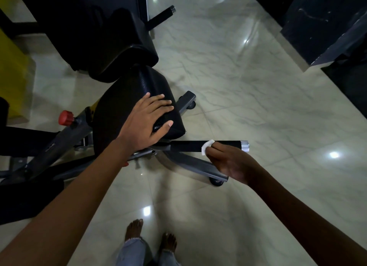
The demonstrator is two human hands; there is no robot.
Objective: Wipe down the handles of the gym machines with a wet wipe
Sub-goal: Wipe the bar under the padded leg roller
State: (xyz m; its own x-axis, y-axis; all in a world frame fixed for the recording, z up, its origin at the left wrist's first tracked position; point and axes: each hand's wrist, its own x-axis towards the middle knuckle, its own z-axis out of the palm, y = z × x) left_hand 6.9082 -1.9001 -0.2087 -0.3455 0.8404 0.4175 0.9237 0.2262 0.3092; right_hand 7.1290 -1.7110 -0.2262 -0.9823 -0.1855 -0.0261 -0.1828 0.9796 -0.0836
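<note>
Your right hand [228,162] holds a small white wet wipe [207,147] against the near black handle [190,146] of the gym machine. The wipe sits at your fingertips, pressed onto the foam grip roughly midway along its length, with part of it showing above and to the left of your fingers; the rest is hidden under them. Your fingers are bent over the wipe and pinch it. Whether they wrap round the bar itself cannot be told from this angle. The handle runs horizontally, its silver end cap [244,146] pointing right, just beyond your hand.

Your left hand [148,122] lies flat on the black padded seat [127,98], fingers straight and spread, thumb near the seat's front edge. It holds nothing. It rests just left of and above the handle, apart from the wipe.

A second black handle [161,15] with a metal cap projects from the machine at the top of the view, well apart from both hands. A red knob [66,117] sits on the grey frame [196,165] to the left of the seat. The machine stands on a glossy marbled floor [258,87]. Your bare feet [134,231] and jean hems show at the bottom edge.
</note>
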